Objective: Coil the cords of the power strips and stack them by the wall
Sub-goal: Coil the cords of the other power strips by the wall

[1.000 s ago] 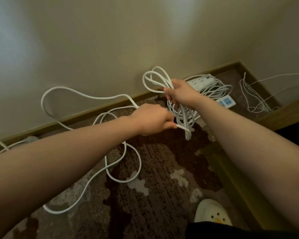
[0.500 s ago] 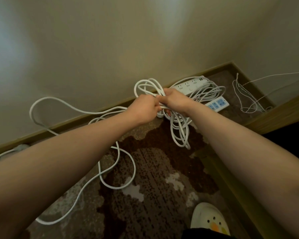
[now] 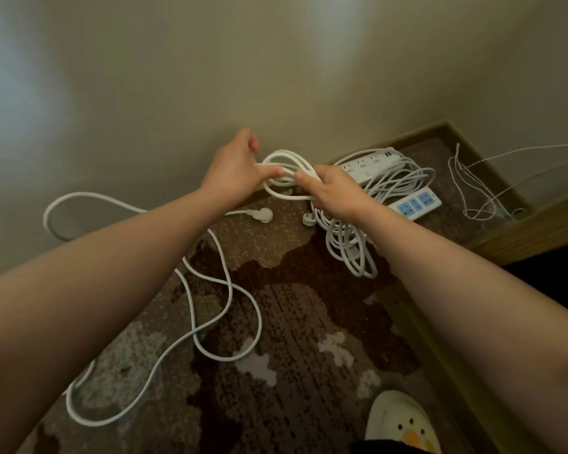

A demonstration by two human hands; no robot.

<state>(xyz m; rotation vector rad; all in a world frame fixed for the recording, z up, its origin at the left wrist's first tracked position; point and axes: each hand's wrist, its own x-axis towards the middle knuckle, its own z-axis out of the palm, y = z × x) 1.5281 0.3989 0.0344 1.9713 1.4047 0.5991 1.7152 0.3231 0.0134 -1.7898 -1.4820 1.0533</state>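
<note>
While both arms reach forward toward the wall [image 3: 276,60], the head view shows the right hand [image 3: 336,191] with its fingers curled round a bundle of white cord loops [image 3: 286,173], held clear of the floor just in front of the skirting board [image 3: 387,144]. From that grip the loops hang down and end in a bunch [image 3: 351,247] above the patterned carpet [image 3: 292,322]. A white plug [image 3: 309,219] dangles beside the hanging loops.

The left hand [image 3: 235,168] is at the left side of the same loops: its thumb lies along the upper strands, touching them, while the other fingers are loosely bent and raised toward the wall, holding nothing that can be made out.

A second, thicker cord [image 3: 191,299] lies uncoiled on the carpet, running in wide bends under the left forearm, with its plug [image 3: 263,214] resting on the floor near the skirting board.

By the wall to the right sits a white power strip [image 3: 371,163] on top of a loose coil of cord [image 3: 404,180]. A second strip with blue sockets [image 3: 415,204] lies just in front of it, touching that coil.

Further right, thin wires [image 3: 476,188] trail in the corner beside a wooden ledge [image 3: 532,231]. A white slipper [image 3: 400,421] shows at the bottom edge.
</note>
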